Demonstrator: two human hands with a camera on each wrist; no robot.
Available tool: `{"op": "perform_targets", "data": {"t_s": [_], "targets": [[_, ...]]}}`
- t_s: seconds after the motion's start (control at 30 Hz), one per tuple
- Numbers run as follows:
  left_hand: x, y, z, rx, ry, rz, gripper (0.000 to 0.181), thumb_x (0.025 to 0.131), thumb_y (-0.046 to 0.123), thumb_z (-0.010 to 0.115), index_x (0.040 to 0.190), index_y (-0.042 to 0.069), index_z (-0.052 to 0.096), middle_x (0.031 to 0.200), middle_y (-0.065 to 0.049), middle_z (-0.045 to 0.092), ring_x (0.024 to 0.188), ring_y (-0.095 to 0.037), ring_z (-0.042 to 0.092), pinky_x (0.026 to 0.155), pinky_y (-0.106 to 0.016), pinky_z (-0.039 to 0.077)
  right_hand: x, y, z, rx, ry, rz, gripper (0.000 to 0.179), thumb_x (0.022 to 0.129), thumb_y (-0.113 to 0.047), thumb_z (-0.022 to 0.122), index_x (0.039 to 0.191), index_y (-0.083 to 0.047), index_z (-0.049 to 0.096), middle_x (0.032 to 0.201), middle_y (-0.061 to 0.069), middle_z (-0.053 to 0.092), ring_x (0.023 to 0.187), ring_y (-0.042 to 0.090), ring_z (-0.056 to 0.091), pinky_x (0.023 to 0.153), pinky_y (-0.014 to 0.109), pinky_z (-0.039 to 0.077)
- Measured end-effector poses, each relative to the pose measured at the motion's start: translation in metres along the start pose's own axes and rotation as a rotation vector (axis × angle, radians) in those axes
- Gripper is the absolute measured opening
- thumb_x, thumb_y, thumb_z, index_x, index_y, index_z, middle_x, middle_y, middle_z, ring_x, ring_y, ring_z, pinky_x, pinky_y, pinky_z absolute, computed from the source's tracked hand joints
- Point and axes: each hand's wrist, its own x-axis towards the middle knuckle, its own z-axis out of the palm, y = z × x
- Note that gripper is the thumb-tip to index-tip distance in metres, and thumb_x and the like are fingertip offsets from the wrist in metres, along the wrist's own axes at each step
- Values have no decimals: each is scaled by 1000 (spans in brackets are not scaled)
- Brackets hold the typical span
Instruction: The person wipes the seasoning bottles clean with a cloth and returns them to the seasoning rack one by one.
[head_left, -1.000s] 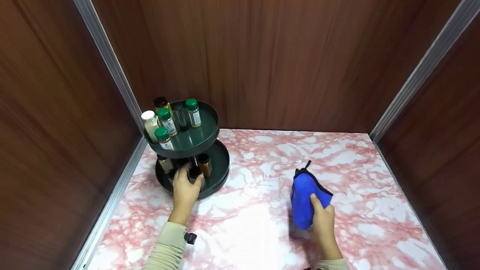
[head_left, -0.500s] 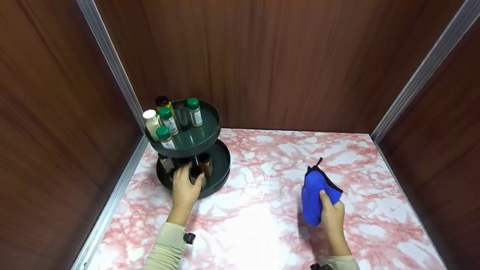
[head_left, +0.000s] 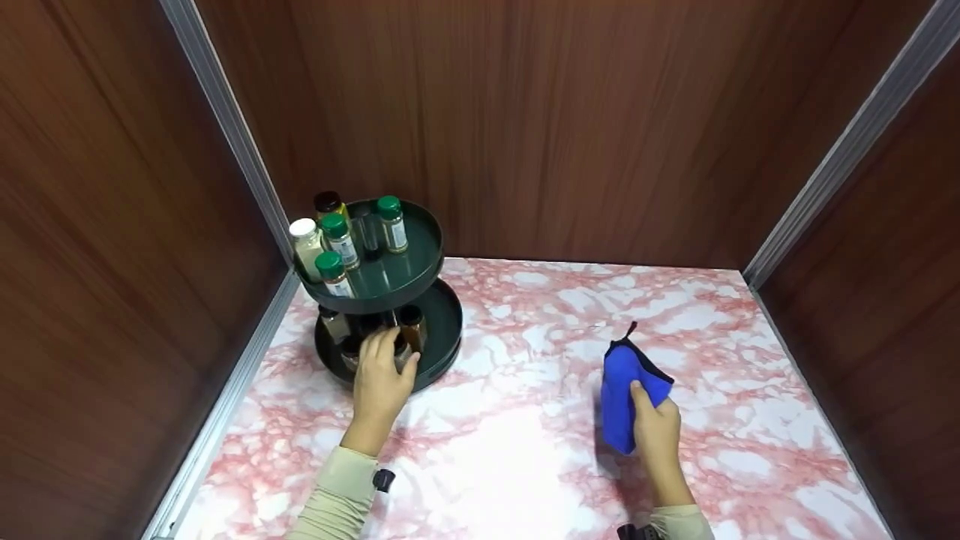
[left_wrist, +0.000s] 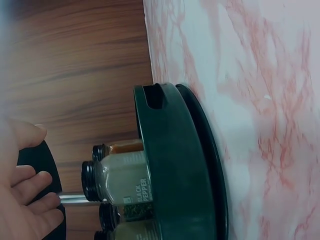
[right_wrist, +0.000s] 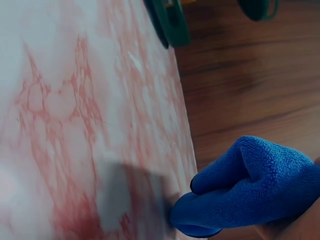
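Observation:
My left hand (head_left: 381, 382) is at the front of a dark green two-tier turntable, over the lower tray (head_left: 442, 315). Its fingers are loosely bent with nothing between them in the left wrist view. A black-capped glass jar marked black pepper (left_wrist: 122, 180) stands in that tray, apart from the fingers. Behind it are an orange-brown jar (left_wrist: 125, 146) and a jar of green flakes (left_wrist: 137, 211). On the other side, my right hand (head_left: 658, 431) grips a folded blue cloth (head_left: 619, 397) with black trim and a loop, thumb on top, above the table.
The upper tray (head_left: 405, 274) carries green-capped bottles, a white-capped bottle (head_left: 307, 251) and a dark-capped bottle (head_left: 328, 201). Wood panels (head_left: 525, 135) enclose the back and sides of the pink marbled table (head_left: 540, 322).
My left hand has shifted slightly right and eased back from the jars in the lower tray. The right hand with the blue cloth has moved right, then slightly back left.

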Motion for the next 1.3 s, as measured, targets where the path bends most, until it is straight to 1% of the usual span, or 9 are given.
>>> {"op": "perform_targets", "data": {"t_s": [0.13, 0.23, 0.37, 0.63, 0.83, 1.0, 1.1, 1.2, 1.3], "targets": [[0, 5, 1, 1, 10, 39, 54, 80, 13, 86, 128, -2, 65, 123, -21, 67, 120, -41, 58, 107, -49, 45, 0, 2, 6, -28, -6, 4, 42, 101, -34, 63, 114, 6, 70, 98, 14, 76, 75, 4, 67, 70, 20, 53], [0, 10, 1, -6, 14, 68, 55, 79, 13, 87, 127, -3, 65, 123, -22, 67, 120, -42, 59, 106, -50, 46, 0, 3, 10, -41, -11, 13, 42, 101, -35, 63, 112, 5, 71, 99, 15, 76, 77, 7, 67, 71, 21, 54], [0, 14, 2, -34, -6, 89, 55, 80, 13, 87, 127, -3, 64, 125, -22, 66, 122, -41, 58, 107, -49, 45, 1, 6, 15, -91, -18, 1, 41, 101, -37, 62, 107, 3, 71, 99, 16, 75, 79, 11, 67, 71, 22, 53], [-3, 21, 3, -47, -92, 65, 56, 83, 17, 86, 131, -2, 63, 130, -19, 65, 129, -35, 56, 110, -44, 45, 0, 10, 23, -122, -47, -12, 39, 101, -36, 62, 107, 1, 72, 101, 18, 74, 82, 13, 67, 75, 25, 53], [-6, 27, 6, -44, -105, 73, 55, 82, 16, 87, 129, -2, 64, 129, -21, 66, 128, -38, 57, 108, -47, 46, 1, 11, 26, -195, -70, -23, 39, 100, -38, 62, 100, 0, 72, 98, 16, 74, 82, 15, 66, 77, 31, 52], [-14, 37, 13, -53, -148, 88, 54, 82, 17, 86, 129, 0, 65, 129, -18, 66, 129, -36, 56, 110, -48, 45, 1, 12, 30, -219, -124, -30, 38, 101, -38, 61, 99, -1, 71, 98, 16, 74, 83, 19, 67, 76, 32, 53], [-20, 42, 17, -68, -182, 101, 54, 82, 16, 86, 129, 0, 65, 129, -17, 66, 130, -35, 55, 112, -49, 43, 0, 13, 33, -237, -159, -32, 37, 101, -38, 62, 103, -2, 70, 102, 17, 73, 87, 22, 66, 78, 35, 53], [-24, 46, 19, -66, -213, 99, 54, 83, 18, 85, 130, 1, 64, 130, -16, 66, 132, -33, 54, 113, -48, 42, -1, 14, 37, -284, -185, -52, 37, 101, -38, 61, 105, -2, 70, 107, 18, 72, 91, 25, 66, 83, 40, 53], [-25, 50, 20, -55, -233, 97, 55, 84, 21, 85, 131, 2, 64, 131, -14, 65, 134, -31, 53, 113, -44, 43, -1, 15, 40, -324, -200, -66, 34, 100, -37, 62, 100, -4, 70, 105, 18, 72, 90, 26, 65, 84, 44, 53]]}}
